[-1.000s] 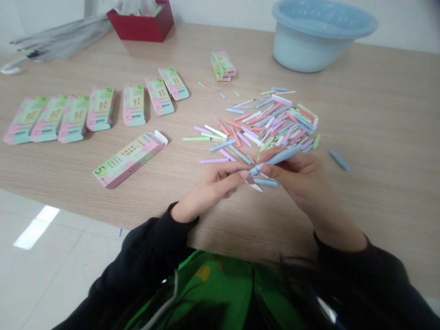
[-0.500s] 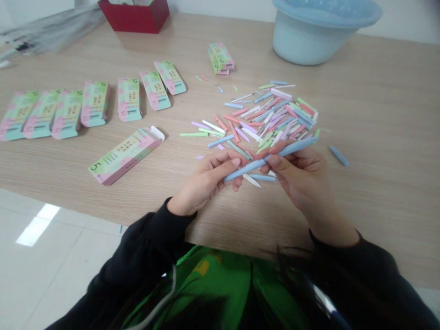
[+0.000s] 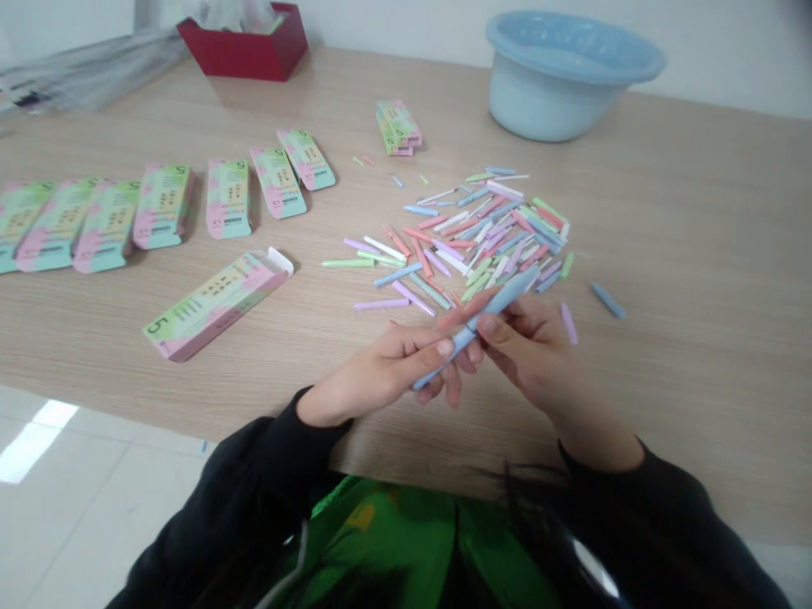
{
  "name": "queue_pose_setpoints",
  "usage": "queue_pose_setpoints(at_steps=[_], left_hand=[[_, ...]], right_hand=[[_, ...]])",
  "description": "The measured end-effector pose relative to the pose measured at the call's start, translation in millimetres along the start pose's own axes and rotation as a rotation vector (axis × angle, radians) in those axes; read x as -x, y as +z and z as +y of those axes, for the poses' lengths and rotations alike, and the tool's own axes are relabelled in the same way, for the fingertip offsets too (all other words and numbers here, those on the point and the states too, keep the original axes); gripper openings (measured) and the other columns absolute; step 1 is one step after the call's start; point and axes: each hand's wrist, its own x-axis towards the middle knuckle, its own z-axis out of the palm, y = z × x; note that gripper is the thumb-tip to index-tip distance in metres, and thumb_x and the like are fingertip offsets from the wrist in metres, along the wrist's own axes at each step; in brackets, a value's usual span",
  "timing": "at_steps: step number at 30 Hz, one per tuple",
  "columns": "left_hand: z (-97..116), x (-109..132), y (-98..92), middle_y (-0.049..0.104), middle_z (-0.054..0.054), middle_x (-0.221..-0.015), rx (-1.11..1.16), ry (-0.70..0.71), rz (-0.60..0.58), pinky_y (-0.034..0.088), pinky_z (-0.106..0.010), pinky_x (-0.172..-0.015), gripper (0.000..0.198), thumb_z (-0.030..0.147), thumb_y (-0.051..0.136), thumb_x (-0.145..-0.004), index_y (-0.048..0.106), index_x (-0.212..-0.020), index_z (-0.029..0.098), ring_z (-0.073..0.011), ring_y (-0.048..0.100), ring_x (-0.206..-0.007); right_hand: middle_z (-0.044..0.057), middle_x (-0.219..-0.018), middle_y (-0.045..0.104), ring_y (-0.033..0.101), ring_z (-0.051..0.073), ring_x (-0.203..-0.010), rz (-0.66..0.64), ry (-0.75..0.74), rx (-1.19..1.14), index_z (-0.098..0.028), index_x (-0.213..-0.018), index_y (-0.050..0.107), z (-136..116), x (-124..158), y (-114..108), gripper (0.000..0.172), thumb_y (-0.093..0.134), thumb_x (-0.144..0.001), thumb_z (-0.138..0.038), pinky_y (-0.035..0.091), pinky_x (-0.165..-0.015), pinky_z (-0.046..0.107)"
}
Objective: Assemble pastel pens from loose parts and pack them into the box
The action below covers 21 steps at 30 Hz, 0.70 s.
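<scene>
A light blue pen [image 3: 511, 293] is held at a slant between both hands above the near edge of the pile. My left hand [image 3: 406, 362] grips its lower end, thumb on top. My right hand [image 3: 521, 338] pinches it around the middle, near a dark joint line. Just beyond lies a loose pile of pastel pens and caps [image 3: 501, 228] in blue, pink, purple, green and white. A lone blue piece [image 3: 607, 300] and a purple piece [image 3: 569, 323] lie right of my right hand.
A pastel box [image 3: 219, 304] with its end flap open lies left of the hands. Several similar boxes [image 3: 228, 199] form a row behind it. Stacked boxes [image 3: 399, 127], a blue basin [image 3: 539, 93] and a red box [image 3: 244, 56] stand farther back.
The view has shifted, so the table items appear lower. Both hands and the blue pen have come closer to my body, the pen now tilted more steeply, with more purple pieces uncovered.
</scene>
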Motion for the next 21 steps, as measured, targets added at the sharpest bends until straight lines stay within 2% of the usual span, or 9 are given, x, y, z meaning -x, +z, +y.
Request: queue_pose_setpoints(at_steps=[3, 5, 8, 11, 17, 21], left_hand=[[-3.0, -0.3, 1.2, 0.049, 0.006, -0.061, -0.058, 0.016, 0.034, 0.031, -0.023, -0.050, 0.037, 0.049, 0.052, -0.102, 0.063, -0.094, 0.014, -0.0079, 0.037, -0.051], [-5.0, -1.2, 0.3, 0.044, 0.007, -0.061, -0.107, 0.022, 0.068, 0.030, -0.023, -0.049, 0.036, 0.048, 0.051, -0.103, 0.062, -0.096, 0.015, -0.0085, 0.036, -0.052], [-5.0, -2.2, -1.0, 0.047, 0.005, -0.062, -0.198, 0.044, 0.092, 0.033, -0.023, -0.051, 0.037, 0.048, 0.051, -0.103, 0.065, -0.094, 0.014, -0.0092, 0.040, -0.053], [-3.2, -2.4, -1.0, 0.052, 0.004, -0.062, -0.202, 0.075, 0.102, 0.037, -0.023, -0.053, 0.038, 0.048, 0.054, -0.101, 0.067, -0.092, 0.014, -0.0099, 0.046, -0.054], [-1.8, -2.8, -0.6, 0.053, 0.003, -0.061, -0.194, 0.078, 0.124, 0.037, -0.023, -0.055, 0.035, 0.047, 0.060, -0.098, 0.072, -0.091, 0.014, -0.0101, 0.046, -0.056], [-2.2, -3.3, -1.1, 0.053, 0.004, -0.062, -0.193, 0.080, 0.124, 0.036, -0.023, -0.055, 0.032, 0.042, 0.059, -0.099, 0.072, -0.092, 0.014, -0.0096, 0.045, -0.057]], right_hand=[[-0.003, -0.069, 0.065, 0.059, 0.014, -0.063, -0.039, -0.008, 0.021, -0.024, -0.105, 0.068, 3.1, -1.1, -1.6, 0.022, 0.066, -0.097, -0.045, 0.049, -0.061, 0.029], [-0.001, -0.075, 0.065, 0.059, 0.015, -0.070, -0.037, -0.015, 0.049, -0.024, -0.107, 0.069, 2.7, -0.6, -1.8, 0.023, 0.062, -0.099, -0.045, 0.049, -0.067, 0.031], [0.001, -0.081, 0.062, 0.059, 0.018, -0.078, -0.013, -0.009, 0.077, -0.025, -0.106, 0.072, -0.5, 1.6, -1.1, 0.030, 0.055, -0.101, -0.049, 0.050, -0.073, 0.034], [0.001, -0.078, 0.059, 0.058, 0.019, -0.077, 0.011, -0.008, 0.114, -0.024, -0.105, 0.074, -4.6, 3.5, 0.5, 0.037, 0.053, -0.101, -0.053, 0.050, -0.074, 0.035], [0.000, -0.091, 0.058, 0.056, 0.016, -0.076, 0.098, -0.102, 0.091, -0.029, -0.123, 0.064, -11.6, 4.8, 5.4, 0.034, 0.063, -0.096, -0.050, 0.052, -0.071, 0.032], [-0.001, -0.086, 0.061, 0.059, 0.015, -0.073, 0.172, -0.135, 0.102, -0.028, -0.110, 0.065, -12.1, 5.5, 4.6, 0.021, 0.067, -0.095, -0.043, 0.054, -0.068, 0.030]])
